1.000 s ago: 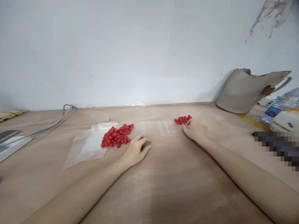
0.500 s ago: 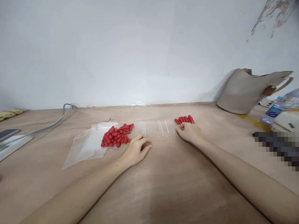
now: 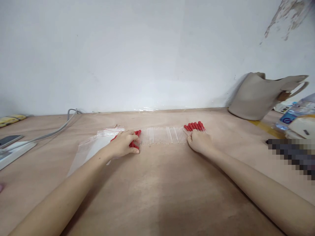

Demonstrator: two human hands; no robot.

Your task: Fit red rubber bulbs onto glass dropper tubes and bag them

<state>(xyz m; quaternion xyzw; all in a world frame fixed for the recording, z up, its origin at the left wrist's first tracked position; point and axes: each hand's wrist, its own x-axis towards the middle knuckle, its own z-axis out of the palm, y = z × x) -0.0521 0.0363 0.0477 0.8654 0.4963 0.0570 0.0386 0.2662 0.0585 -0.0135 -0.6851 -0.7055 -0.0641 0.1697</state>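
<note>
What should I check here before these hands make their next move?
1. Left hand at the loose red bulbs: ok, its fingers are over them.
2. Left hand's grip on a bulb: cannot tell, the fingers hide it.
3. Right hand near the red tops: ok, just below them in view.
4. Clear tubes lined up: ok, lying side by side between the hands.
5. Plastic bag uncovered: not ok, the left arm partly hides it.

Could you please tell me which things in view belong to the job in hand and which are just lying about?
Apparently in use:
red bulbs at the left hand
clear plastic bag
thin clear tubes
red-ended tubes by the right hand

Apparently lying about:
beige bag
grey cable
phone
plastic bottle
</note>
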